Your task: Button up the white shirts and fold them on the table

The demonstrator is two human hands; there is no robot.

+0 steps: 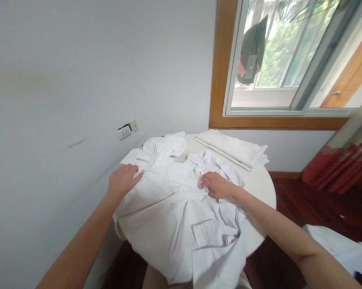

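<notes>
A white collared shirt (181, 204) lies rumpled over the round table, and its lower part and a sleeve with a cuff hang over the near edge. My left hand (124, 180) is closed on cloth at the shirt's left side, thumb toward the right. Close to the collar (205, 157), my right hand (216, 185) grips the fabric with curled fingers, and creases run out from it. Bunched white cloth (162, 148) lies beyond my left hand; whether it belongs to the same shirt I cannot tell.
A folded white cloth (232, 147) rests at the back right of the cream tabletop (263, 192). The wall with a socket (124, 133) borders the table's left side. A window (277, 60) is behind, a curtain (343, 160) at right. More white cloth (340, 249) is at lower right.
</notes>
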